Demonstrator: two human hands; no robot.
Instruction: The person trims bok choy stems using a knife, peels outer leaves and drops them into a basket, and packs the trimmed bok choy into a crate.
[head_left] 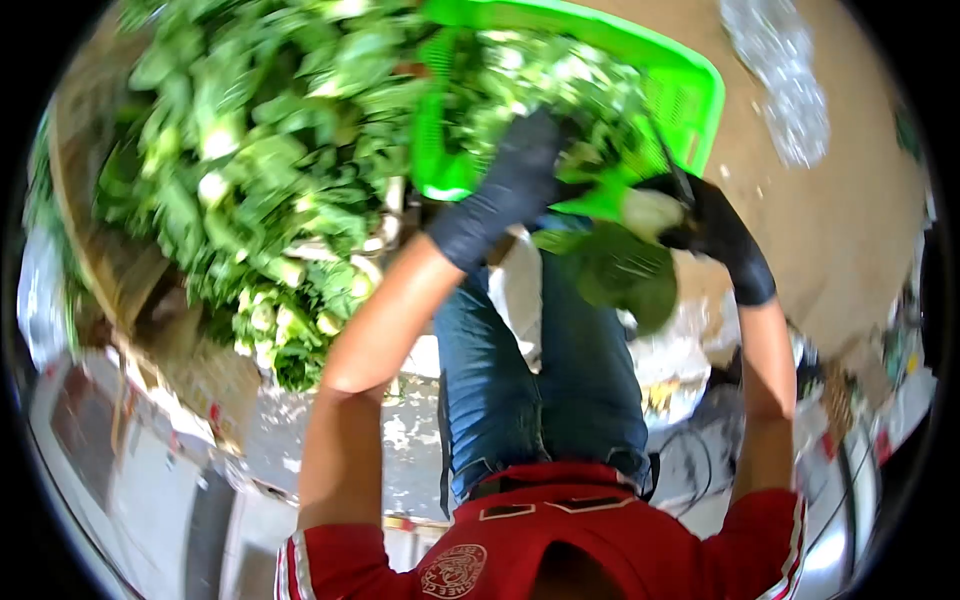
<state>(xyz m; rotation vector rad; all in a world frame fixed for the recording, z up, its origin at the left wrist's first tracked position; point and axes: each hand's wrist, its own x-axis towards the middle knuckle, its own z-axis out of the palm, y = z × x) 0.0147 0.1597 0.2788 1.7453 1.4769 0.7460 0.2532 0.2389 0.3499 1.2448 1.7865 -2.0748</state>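
My left hand [522,168], in a black glove, is over the near side of a bright green plastic basket [705,90] of leafy greens [570,85]. Its fingers are smeared by motion, so I cannot see whether they grip anything. My right hand [708,222], also black-gloved, is closed around what looks like a knife [664,145], its dark narrow blade pointing up and left. Against the right fingers lies the pale base of a bok choy [652,214]. Broad green leaves [630,275] hang below it, over my knees.
A big heap of bok choy [250,150] fills a wide woven tray [75,190] on the left. Clear plastic wrap [785,80] lies on the brown floor [830,230] at right. Bags and a dark cable [700,460] clutter the area beside my legs.
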